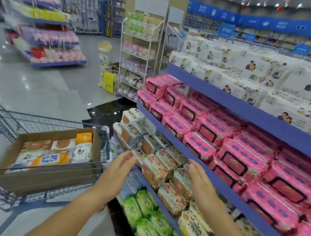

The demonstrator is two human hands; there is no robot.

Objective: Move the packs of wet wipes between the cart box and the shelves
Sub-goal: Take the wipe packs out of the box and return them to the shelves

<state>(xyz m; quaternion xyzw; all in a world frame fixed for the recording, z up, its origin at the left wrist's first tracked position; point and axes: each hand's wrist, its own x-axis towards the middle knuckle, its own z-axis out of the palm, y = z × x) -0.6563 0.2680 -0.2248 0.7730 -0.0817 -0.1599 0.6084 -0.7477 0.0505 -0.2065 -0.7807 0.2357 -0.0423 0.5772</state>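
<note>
At the near left, a wire cart (39,119) carries the cardboard box (45,179), with packs of wet wipes (48,155) lying flat inside. Just right of it, the left hand (120,169) and right hand (200,180) reach out with fingers straight, palms facing, gripping nothing, either side of peach-and-white packs (154,168) on a lower shelf. Further right, pink packs (208,128) fill the blue shelves (231,102).
</note>
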